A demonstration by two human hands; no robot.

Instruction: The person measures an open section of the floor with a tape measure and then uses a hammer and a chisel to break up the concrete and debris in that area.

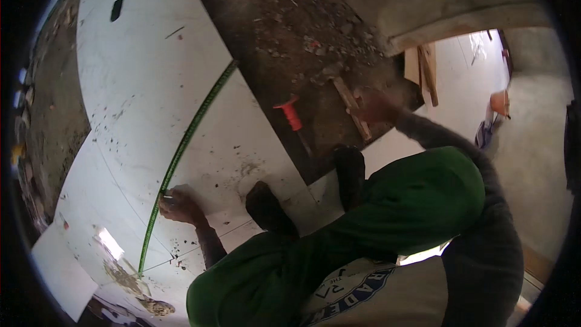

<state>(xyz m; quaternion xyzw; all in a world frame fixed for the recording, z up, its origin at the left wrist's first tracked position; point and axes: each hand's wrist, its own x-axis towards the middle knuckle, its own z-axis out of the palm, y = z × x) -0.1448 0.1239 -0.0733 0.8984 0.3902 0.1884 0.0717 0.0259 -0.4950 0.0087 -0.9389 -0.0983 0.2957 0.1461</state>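
A long green measuring strip (pixel 200 115) lies across the white tiles (pixel 133 85). My left hand (pixel 180 204) grips it at its lower part, fingers closed around its edge. My right hand (pixel 375 107) reaches to a short wooden batten (pixel 342 94) in the dark untiled patch (pixel 278 24); its fingers are blurred, so whether it holds the batten is unclear. A red-handled tool with a metal shaft (pixel 289 113) lies left of that hand. My two dark-shod feet, the left (pixel 266 206) and the right (pixel 349 169), are between my hands.
Wooden strips (pixel 426 72) lean or lie at the upper right. An orange container (pixel 499 103) is beside the concrete wall (pixel 538 163) on the right. A dark oblong object (pixel 117 9) sits on the upper tiles. Rubble fills the upper part of the untiled patch. Rough ground (pixel 60 85) borders the tiles left.
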